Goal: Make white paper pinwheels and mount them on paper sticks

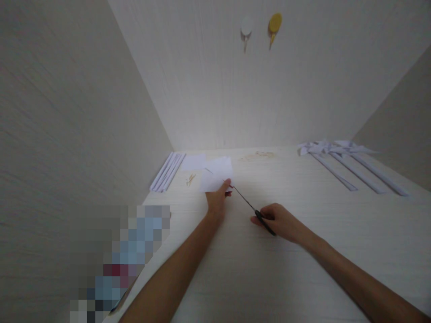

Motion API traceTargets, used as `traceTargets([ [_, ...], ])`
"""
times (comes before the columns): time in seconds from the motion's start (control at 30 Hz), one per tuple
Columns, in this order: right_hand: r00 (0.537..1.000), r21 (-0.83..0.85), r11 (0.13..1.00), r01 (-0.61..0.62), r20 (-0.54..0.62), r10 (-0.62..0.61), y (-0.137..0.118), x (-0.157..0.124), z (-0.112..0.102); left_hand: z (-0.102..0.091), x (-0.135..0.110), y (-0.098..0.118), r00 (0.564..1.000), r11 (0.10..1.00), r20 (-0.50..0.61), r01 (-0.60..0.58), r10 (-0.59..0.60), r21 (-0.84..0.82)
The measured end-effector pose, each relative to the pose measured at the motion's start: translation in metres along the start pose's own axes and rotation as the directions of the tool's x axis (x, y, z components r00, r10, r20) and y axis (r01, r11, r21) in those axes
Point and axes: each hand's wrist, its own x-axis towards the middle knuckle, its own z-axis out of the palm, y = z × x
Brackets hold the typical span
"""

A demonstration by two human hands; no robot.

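Observation:
My left hand (218, 197) holds a white square sheet of paper (217, 172) by its lower right corner, thumb on top and fingers beneath. A short slit line shows at the sheet's upper left. My right hand (274, 222) grips a pair of scissors (261, 217) by the black handles. Their thin blades point up and left, with the tips at the paper's corner beside my left thumb. Whether the blades are touching the paper, I cannot tell. Left of the sheet lie a few small wooden sticks (191, 179) and another white paper (193, 162).
Several rolled white paper tubes (168, 172) lie at the table's left edge. Three paper pinwheels (325, 147) on rolled sticks rest at the right. More thin sticks (264, 154) lie at the back. White and yellow hooks (275, 22) are on the wall. A blurred patch covers the lower left.

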Motion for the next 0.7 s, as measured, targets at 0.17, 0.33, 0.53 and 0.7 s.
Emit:
traceTargets([
  [0.17, 1.000, 0.011, 1.000, 0.001, -0.003, -0.001, 0.0009, -0.0003, -0.0001, 0.0009, -0.0010, 0.0013, 1.000, 1.000, -0.002, 0.010, -0.010, 0.011],
  [0.33, 1.000, 0.027, 1.000, -0.011, -0.001, 0.011, 0.0021, 0.0000, 0.0004, 0.0011, -0.0023, 0.0023, 1.000, 1.000, 0.017, -0.003, 0.003, 0.002],
  [0.53, 1.000, 0.027, 1.000, -0.005, 0.017, 0.005, 0.0023, 0.0005, 0.0006, 0.0008, -0.0018, 0.0013, 1.000, 1.000, 0.003, -0.014, 0.014, 0.007],
  [0.7, 1.000, 0.031, 0.999, -0.011, 0.019, 0.011, 0.0016, 0.0006, 0.0003, 0.0003, -0.0011, 0.0007, 1.000, 1.000, 0.013, -0.028, 0.028, 0.014],
])
